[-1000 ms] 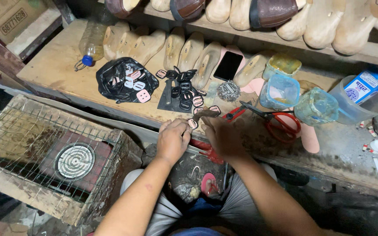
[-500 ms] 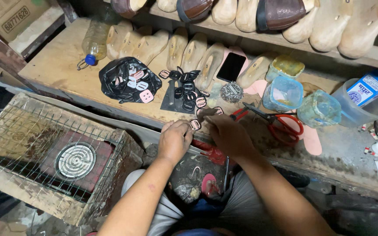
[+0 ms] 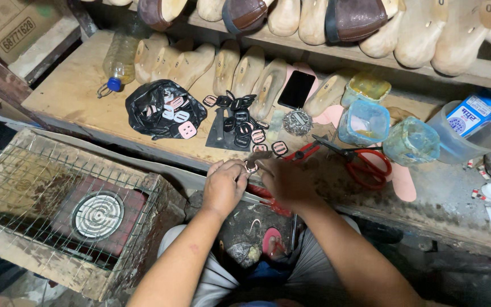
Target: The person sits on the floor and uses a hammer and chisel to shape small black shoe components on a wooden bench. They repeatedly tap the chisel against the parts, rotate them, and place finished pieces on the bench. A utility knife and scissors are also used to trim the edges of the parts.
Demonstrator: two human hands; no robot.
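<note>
Buckle (image 3: 252, 166) pinched between left hand (image 3: 224, 185) fingertips, right hand (image 3: 288, 183) closed on its strap end. Small, stiff, light, likely slippery; best gripped by frame edges.

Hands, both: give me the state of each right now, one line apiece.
Left hand: fingers pinched on a small pinkish metal buckle.
Right hand: curled and blurred beside the buckle; grip cannot be told.

My worktop (image 3: 75, 91) is rough, matt wood; the black bag (image 3: 154, 105) is glossy plastic (crinkled), the far lasts (image 3: 245, 71) smooth pale wood, the scissors (image 3: 365, 162) red-handled metal.
</note>
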